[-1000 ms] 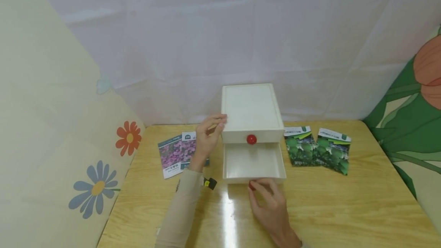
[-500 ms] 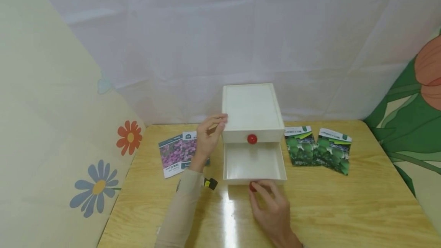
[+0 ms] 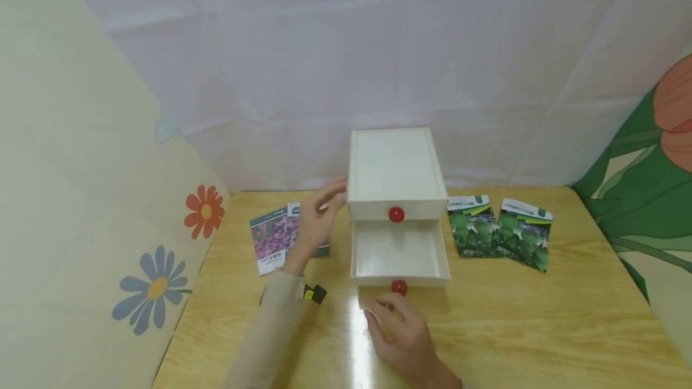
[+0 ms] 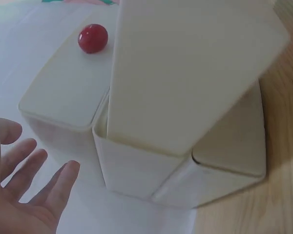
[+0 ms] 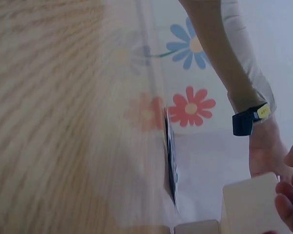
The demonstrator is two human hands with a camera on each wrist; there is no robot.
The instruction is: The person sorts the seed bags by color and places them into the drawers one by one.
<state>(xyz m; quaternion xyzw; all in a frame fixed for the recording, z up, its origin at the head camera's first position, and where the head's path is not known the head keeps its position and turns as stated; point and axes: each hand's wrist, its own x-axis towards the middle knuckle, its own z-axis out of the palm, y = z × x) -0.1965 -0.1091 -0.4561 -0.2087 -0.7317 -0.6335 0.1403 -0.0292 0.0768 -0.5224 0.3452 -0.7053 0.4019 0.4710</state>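
Note:
A small white drawer cabinet (image 3: 397, 164) stands at the back of the table, with a red round knob (image 3: 396, 214) on its top drawer. Below it, a white drawer (image 3: 400, 251) is pulled out and looks bare inside; its own red knob (image 3: 399, 287) sits at the front. My left hand (image 3: 319, 221) is beside the cabinet's left side. In the left wrist view its fingers (image 4: 63, 187) are loosely spread, apart from the cabinet. My right hand (image 3: 405, 338), loosely bent and holding nothing, is just in front of the lower knob. Another white section (image 4: 234, 146) shows beneath the pulled-out drawer.
Purple-flower packets (image 3: 276, 236) lie left of the cabinet, partly behind my left arm. To its right are two green seed packets (image 3: 473, 227), side by side. A black wrist strap piece (image 3: 315, 294) shows at my left sleeve. A white cloth (image 3: 303, 77) hangs behind.
My right hand has let go of the lower drawer's knob and drawn back to the left. My left hand has come off the cabinet's top edge, slightly leftward. The drawer stays pulled out.

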